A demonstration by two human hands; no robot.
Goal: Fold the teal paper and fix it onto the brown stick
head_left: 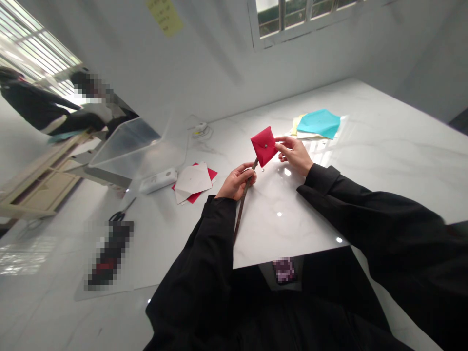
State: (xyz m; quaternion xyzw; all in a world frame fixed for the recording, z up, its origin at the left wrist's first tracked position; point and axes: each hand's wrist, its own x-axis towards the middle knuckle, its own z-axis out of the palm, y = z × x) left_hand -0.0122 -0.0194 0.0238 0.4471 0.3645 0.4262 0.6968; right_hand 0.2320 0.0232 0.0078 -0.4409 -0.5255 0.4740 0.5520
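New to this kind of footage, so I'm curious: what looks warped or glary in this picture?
In the head view, the window looks tilted and bent, glare shines on the table, and a pixelated patch hides part of the scene.

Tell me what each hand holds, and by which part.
The left hand grips a dark stick around its shaft; the right hand pinches the red folded paper square by its right corner.

Left hand (236, 182) around a dark stick (243, 208), right hand (295, 155) against the folded red square (264, 146) on its tip
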